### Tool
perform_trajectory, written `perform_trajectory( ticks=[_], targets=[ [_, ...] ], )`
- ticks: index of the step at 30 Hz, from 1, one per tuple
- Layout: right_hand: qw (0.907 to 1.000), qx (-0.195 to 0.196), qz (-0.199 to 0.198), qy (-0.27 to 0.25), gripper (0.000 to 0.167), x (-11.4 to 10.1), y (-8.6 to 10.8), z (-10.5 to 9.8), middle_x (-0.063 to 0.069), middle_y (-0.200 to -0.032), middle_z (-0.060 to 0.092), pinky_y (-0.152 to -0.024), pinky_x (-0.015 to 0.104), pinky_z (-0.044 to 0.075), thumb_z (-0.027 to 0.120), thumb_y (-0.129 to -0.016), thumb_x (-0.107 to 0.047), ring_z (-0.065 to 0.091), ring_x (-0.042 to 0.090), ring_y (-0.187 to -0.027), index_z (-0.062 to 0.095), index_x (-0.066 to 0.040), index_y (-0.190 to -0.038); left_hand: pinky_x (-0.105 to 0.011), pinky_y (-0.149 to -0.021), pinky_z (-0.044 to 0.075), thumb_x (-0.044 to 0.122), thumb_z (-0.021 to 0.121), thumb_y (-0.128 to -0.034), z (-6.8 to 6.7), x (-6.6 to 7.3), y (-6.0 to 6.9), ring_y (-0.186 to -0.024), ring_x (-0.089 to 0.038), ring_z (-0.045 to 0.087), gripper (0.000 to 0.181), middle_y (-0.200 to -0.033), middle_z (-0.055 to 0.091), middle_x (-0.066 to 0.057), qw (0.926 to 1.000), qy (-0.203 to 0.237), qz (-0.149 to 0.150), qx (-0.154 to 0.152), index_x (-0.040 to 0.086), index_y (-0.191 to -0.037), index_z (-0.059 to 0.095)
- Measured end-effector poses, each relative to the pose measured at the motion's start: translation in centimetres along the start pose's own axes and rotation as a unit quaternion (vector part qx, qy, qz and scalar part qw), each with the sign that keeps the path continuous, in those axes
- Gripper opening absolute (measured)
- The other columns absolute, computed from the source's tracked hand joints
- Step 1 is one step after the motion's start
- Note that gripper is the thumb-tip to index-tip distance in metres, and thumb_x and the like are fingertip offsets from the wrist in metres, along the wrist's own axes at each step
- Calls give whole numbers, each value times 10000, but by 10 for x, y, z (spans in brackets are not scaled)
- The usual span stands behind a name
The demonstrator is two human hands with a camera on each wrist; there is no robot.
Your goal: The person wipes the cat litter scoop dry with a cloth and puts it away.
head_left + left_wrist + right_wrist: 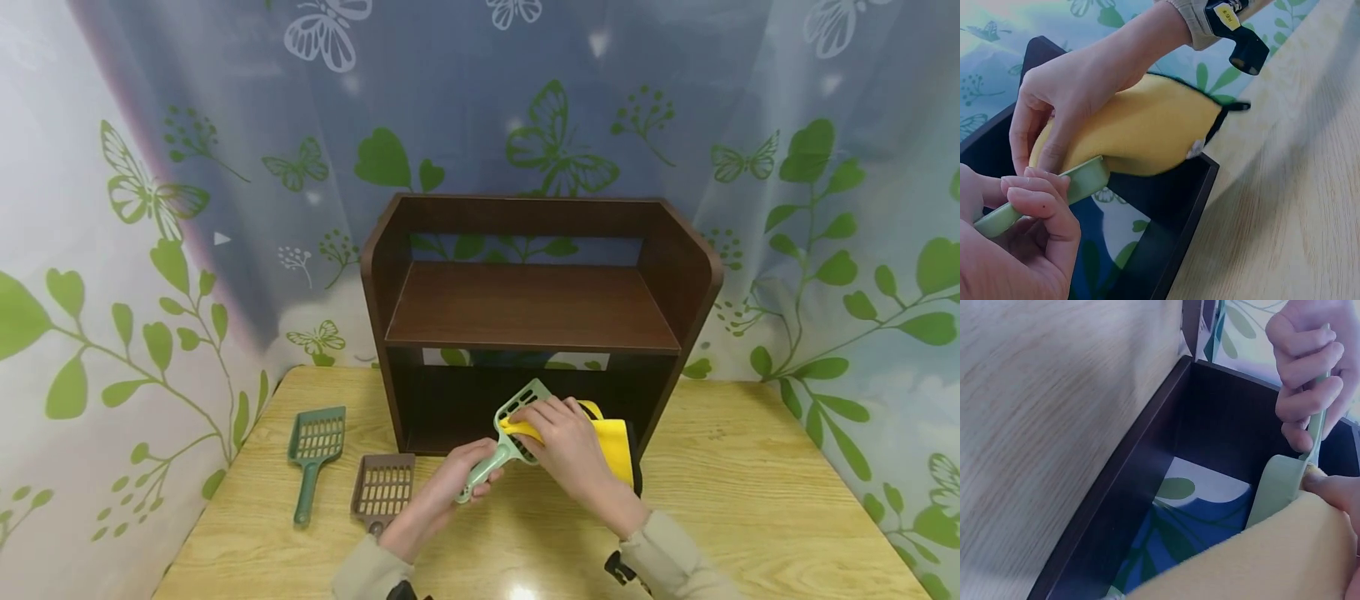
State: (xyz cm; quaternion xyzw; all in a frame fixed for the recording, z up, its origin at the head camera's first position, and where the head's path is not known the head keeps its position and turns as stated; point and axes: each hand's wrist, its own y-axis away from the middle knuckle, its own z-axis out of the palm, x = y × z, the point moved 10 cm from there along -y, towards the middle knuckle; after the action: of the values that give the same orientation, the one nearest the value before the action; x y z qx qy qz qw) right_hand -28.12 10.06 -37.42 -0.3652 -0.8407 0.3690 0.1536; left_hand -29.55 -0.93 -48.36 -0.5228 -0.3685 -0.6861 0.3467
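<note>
Scoop (507, 451) against yellow cloth (616, 450), slots (514, 405) plain only in head view

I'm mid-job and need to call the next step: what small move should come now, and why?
Probably slide the yellow cloth toward the far end of the light green scoop. The right hand holds the cloth against its slotted head, the left hand grips its handle, and some slots near that end lie uncovered.
</note>
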Motion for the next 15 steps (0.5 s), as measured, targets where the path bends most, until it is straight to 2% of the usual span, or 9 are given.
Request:
perform_trajectory(
  ticks=[6, 15],
  targets=[
    [9999, 107, -40, 92, 324, -5, 1, 1, -44, -920, 717, -719, 334, 437, 960, -673, -181, 635, 165, -859, 759, -162, -926, -145, -480, 350, 343, 460, -1081, -3, -6, -2, -527, -6, 417, 486, -748, 552, 30, 9991, -368, -149, 158, -29, -1388, 519],
    [9986, 20, 23, 533, 311, -7, 1, 4, -41, -911, 713, -821, 403, 446, 958, -668, -241, 630, 196, -848, 780, -194, -919, -144, -474, 346, 341, 443, -1086, 0, -10, -3, -533, -3, 412, 460, -754, 556, 33, 9987, -447, -242, 104, -5, -1372, 544]
  ],
)
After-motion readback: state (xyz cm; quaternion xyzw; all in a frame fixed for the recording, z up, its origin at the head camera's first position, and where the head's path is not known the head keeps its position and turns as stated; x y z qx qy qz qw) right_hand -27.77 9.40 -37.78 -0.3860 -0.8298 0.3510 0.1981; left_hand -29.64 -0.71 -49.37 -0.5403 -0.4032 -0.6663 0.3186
